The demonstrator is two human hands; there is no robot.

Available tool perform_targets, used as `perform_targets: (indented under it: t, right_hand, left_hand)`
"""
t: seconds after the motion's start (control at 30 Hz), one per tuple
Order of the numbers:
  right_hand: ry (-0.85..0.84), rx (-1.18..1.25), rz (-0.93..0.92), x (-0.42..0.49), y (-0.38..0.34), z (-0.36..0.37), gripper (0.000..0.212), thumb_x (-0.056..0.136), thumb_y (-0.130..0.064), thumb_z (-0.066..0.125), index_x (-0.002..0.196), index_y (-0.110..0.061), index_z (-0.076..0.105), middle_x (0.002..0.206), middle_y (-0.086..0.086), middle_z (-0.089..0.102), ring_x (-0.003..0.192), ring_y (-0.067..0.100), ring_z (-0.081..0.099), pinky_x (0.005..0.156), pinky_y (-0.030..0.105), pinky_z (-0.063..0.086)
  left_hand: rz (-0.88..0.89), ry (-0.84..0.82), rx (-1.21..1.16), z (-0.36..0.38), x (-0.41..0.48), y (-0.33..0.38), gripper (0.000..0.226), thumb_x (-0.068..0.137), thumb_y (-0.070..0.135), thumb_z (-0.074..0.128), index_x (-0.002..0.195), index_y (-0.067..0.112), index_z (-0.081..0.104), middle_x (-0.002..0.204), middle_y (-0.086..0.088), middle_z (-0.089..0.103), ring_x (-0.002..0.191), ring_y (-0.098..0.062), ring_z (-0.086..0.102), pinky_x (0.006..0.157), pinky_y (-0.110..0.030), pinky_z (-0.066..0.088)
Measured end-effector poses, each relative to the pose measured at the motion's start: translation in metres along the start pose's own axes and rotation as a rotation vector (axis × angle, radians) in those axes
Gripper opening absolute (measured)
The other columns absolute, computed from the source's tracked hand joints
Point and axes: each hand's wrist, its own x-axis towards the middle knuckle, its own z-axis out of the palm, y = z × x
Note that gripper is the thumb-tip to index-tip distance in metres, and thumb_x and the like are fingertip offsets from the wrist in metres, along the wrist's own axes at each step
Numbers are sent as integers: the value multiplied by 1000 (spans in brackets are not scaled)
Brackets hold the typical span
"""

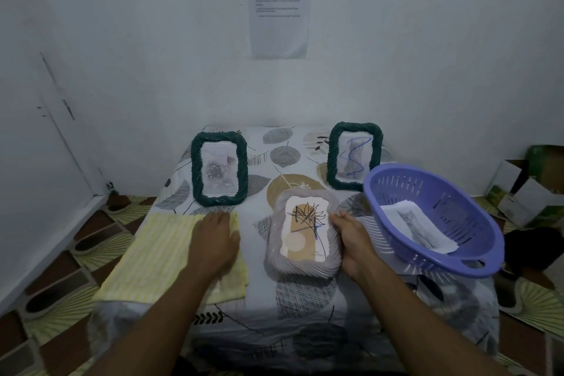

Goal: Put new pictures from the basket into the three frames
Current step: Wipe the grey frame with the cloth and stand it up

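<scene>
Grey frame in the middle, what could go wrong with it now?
The right hand grips only one edge of the grey frame, so it might slip if lifted. The purple basket sits close beside that hand; a bump could tip it. The right green frame standing behind could get knocked over.

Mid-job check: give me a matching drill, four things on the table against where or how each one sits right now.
Things:
1. grey frame
2. yellow cloth
3. purple basket
4. rose frame

States:
A. holds a cat picture
B. stands upright at the back left
C. lies flat, right hand gripping its edge
D. lies under the left hand

Pairs: 1-C, 2-D, 3-A, 4-B
</scene>
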Motion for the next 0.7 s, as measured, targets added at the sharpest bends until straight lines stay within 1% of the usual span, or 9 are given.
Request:
perform_targets:
  t: [0.03, 0.1, 0.13, 0.2, 0.27, 0.37, 0.47, 0.57, 0.7]
  right_hand:
    - [1, -8, -1, 1, 1, 0, 16, 95, -8, 55, 107, -6, 66, 104, 21, 72, 103, 43, 66, 90, 64, 49]
    - [-1, -28, -10, 1, 3, -1, 16, 95, -9, 54, 106, -7, 66, 104, 20, 72, 102, 43, 66, 90, 64, 50]
    - [-6, -40, -18, 1, 4, -1, 16, 95, -9, 54, 106, -8, 66, 103, 20, 73, 101, 42, 67, 90, 64, 50]
    - [-11, -67, -36, 1, 4, -3, 16, 95, -10, 54, 106, -9, 67, 102, 18, 73, 99, 40, 68, 90, 62, 51]
    - [-13, -80, -47, 1, 3, -3, 18, 95, -9, 54, 107, -8, 67, 101, 18, 74, 98, 39, 69, 90, 61, 51]
    - [-12, -79, -63, -1, -1, 0, 17, 96, -9, 54, 107, -6, 66, 101, 19, 73, 97, 40, 68, 90, 60, 52]
    - [-11, -88, -85, -2, -5, 5, 17, 96, -10, 54, 106, -6, 67, 101, 19, 73, 99, 41, 68, 90, 62, 51]
    - [-21, -134, -115, -3, -8, 7, 16, 95, -14, 56, 102, -11, 70, 101, 17, 74, 100, 41, 67, 90, 64, 50]
    - [-19, -171, -145, -9, -13, 2, 16, 95, -14, 55, 100, -13, 70, 102, 19, 73, 103, 45, 64, 89, 66, 49]
  left_hand:
    - [11, -12, 48, 3, -3, -9, 43, 92, 34, 42, 117, 5, 61, 128, -16, 59, 117, -32, 54, 95, -44, 43]
    - [45, 42, 5, 6, -10, -17, 40, 89, 34, 39, 91, 7, 69, 102, -14, 69, 92, -32, 64, 76, -41, 51]
    - [51, 105, -13, 3, -11, -16, 38, 87, 33, 39, 77, 9, 67, 85, -11, 68, 77, -32, 65, 67, -37, 49]
    - [21, 176, -95, -6, -12, -13, 36, 92, 33, 43, 65, 15, 57, 66, -4, 62, 63, -30, 60, 58, -34, 43]
    - [-56, 221, -254, -16, -11, -12, 37, 98, 38, 44, 70, 21, 61, 62, 3, 61, 61, -22, 58, 55, -31, 40]
    - [-66, 289, -410, -29, -8, -10, 32, 99, 39, 45, 94, 25, 72, 69, 3, 66, 67, -18, 61, 58, -30, 41]
    - [-1, 313, -450, -36, -4, -7, 32, 99, 36, 45, 96, 19, 72, 74, -2, 68, 70, -21, 62, 58, -27, 35]
    - [16, 339, -457, -43, -5, 2, 26, 98, 30, 49, 102, 20, 73, 81, -3, 71, 73, -20, 62, 62, -27, 39]
    - [-14, 397, -505, -53, -6, 13, 22, 94, 22, 54, 101, 18, 74, 84, -4, 72, 77, -21, 64, 68, -32, 48]
